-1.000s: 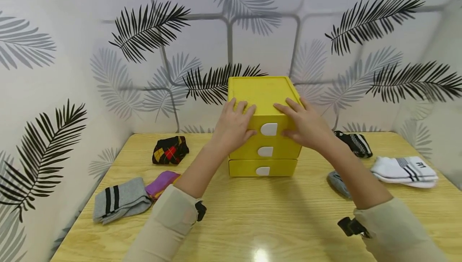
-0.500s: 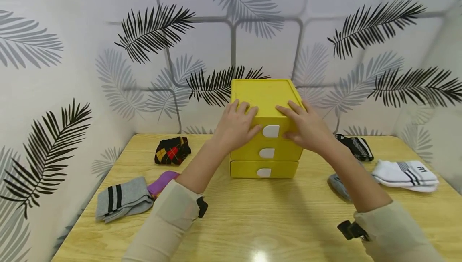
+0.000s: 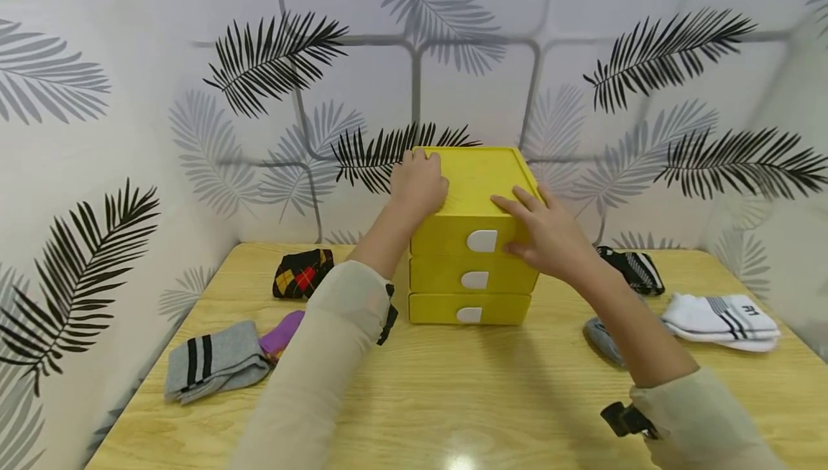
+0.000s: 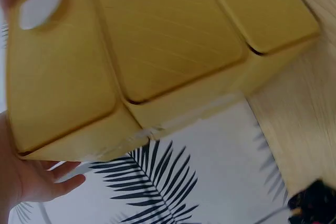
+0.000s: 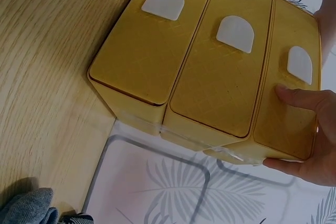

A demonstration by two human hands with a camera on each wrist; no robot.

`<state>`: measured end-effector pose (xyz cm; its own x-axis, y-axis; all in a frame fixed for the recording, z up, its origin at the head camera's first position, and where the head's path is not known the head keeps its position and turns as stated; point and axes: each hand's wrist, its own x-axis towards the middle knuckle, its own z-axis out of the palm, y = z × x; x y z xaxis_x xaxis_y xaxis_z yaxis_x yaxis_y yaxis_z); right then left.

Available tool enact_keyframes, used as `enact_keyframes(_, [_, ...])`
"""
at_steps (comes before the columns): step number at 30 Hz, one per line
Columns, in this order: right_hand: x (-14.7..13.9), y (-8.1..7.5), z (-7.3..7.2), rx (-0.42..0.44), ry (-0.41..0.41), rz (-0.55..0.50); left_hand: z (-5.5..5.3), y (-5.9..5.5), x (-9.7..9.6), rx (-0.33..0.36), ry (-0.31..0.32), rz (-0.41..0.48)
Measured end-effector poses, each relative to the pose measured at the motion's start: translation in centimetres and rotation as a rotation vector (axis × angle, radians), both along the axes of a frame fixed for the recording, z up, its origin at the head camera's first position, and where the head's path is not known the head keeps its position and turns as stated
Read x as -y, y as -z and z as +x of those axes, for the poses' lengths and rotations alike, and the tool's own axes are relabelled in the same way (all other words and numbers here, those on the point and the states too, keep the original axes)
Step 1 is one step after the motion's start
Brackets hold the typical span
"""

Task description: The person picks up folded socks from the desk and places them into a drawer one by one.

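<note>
A yellow three-drawer storage box (image 3: pixel 475 175) with white tab handles stands upright on the table, its drawers closed. My left hand (image 3: pixel 417 182) holds the box's top left edge, farther back than the front corner. In the left wrist view, fingers of the left hand (image 4: pixel 31 179) reach down past that edge along the side. At the front right corner, my right hand (image 3: pixel 550 236) grips the box. Its thumb (image 5: pixel 299 97) presses the top drawer's front beside the handle, while fingers spread over the top and one lies along the side.
On the wooden table (image 3: pixel 466 391), left of the box, lie an argyle sock bundle (image 3: pixel 302 274), a purple one (image 3: pixel 282 333) and folded grey striped socks (image 3: pixel 216 361). To the right are black patterned (image 3: pixel 637 271), blue-grey (image 3: pixel 604 341) and white socks (image 3: pixel 721 323). A leaf-patterned wall (image 3: pixel 479 96) stands behind.
My left hand has moved from the front left corner back along the box's top left edge, uncovering the front. The right hand has stayed at its corner. The box stands where it was.
</note>
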<state>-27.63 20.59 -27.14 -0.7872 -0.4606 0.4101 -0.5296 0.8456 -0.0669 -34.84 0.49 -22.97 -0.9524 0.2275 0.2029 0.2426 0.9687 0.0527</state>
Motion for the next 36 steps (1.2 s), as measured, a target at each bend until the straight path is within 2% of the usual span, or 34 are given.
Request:
enact_keyframes(2, [0.0,0.0,0.1,-0.003,-0.001,0.001,-0.4,0.5,-0.1,0.019,-0.012,0.037])
enact_keyframes(7, [-0.1,0.0,0.5,-0.01,0.016,-0.01,-0.4,1.1,-0.2,0.17,-0.023,0.174])
enact_keyframes(10, [0.0,0.1,1.1,-0.042,0.019,-0.035,-0.3,1.1,-0.2,0.23,-0.032,0.241])
enact_keyframes(12, [0.2,0.3,1.7,-0.088,-0.012,-0.102,-0.3,1.0,-0.2,0.24,-0.032,0.259])
enact_keyframes(15, [1.0,0.8,2.7,-0.163,-0.11,-0.288,-0.4,1.0,-0.2,0.24,-0.04,0.266])
enact_keyframes(17, [1.7,1.1,3.5,-0.123,-0.201,-0.463,-0.4,1.0,-0.2,0.232,-0.056,0.272])
enact_keyframes(19, [2.2,1.2,4.2,0.042,-0.285,-0.65,-0.5,0.9,-0.1,0.225,-0.075,0.28])
enact_keyframes(22, [2.7,1.4,4.7,0.463,-0.341,-0.948,-0.5,0.8,0.0,0.222,-0.09,0.315])
enact_keyframes(25, [2.9,1.7,4.4,0.887,-0.33,-1.184,-0.4,0.7,0.2,0.238,-0.1,0.354])
enact_keyframes(28, [2.9,2.3,3.7,1.223,-0.293,-1.332,-0.4,0.6,0.6,0.268,-0.097,0.361])
enact_keyframes(30, [2.9,2.8,3.3,1.389,-0.27,-1.412,-0.3,0.5,1.0,0.276,-0.088,0.346])
enact_keyframes(32, [2.9,3.1,3.0,1.505,-0.26,-1.481,-0.2,0.5,1.3,0.277,-0.074,0.335])
enact_keyframes(36, [2.6,3.4,2.2,1.632,-0.295,-1.646,-0.4,0.7,1.6,0.265,-0.066,0.348])
